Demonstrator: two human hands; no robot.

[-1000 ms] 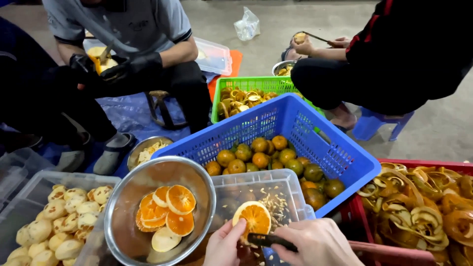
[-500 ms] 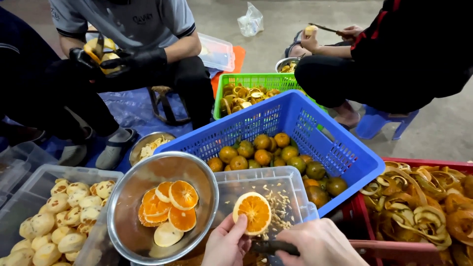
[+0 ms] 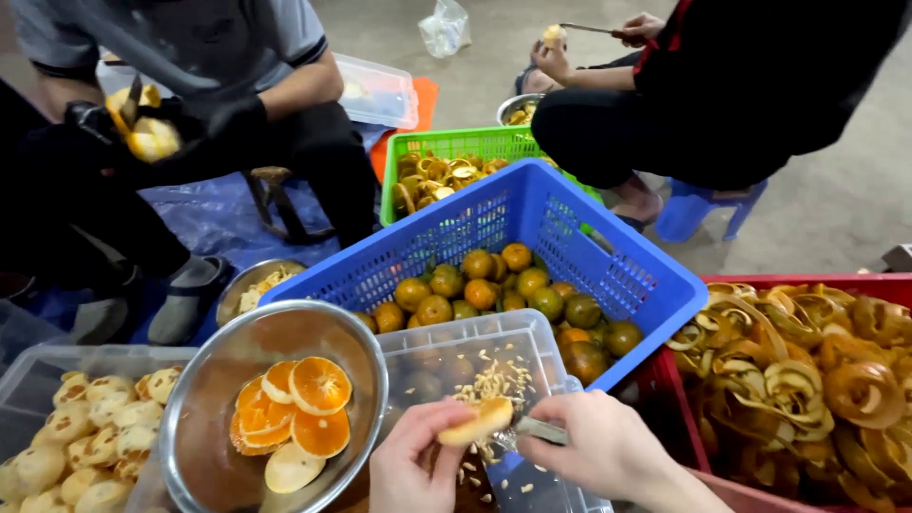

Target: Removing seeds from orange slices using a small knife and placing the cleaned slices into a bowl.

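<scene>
Fingers are the worry: your left hand (image 3: 418, 465) pinches a peeled orange slice (image 3: 477, 421) over the clear seed tub (image 3: 532, 347), and your right hand (image 3: 598, 446) grips a small knife (image 3: 540, 430) whose tip touches it. Slip, and you cut your thumb; seeds may scatter toward the metal bowl (image 3: 190, 418) of slices, or the blue crate (image 3: 655, 275) beyond

A makeshift fruit-processing workplace: people sit low on a concrete floor (image 3: 855, 199) among crates of oranges (image 3: 494, 285) and peels (image 3: 817, 370).

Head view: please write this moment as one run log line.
left hand: holds orange slice | right hand: holds knife at slice | below: clear tub with seeds
</scene>
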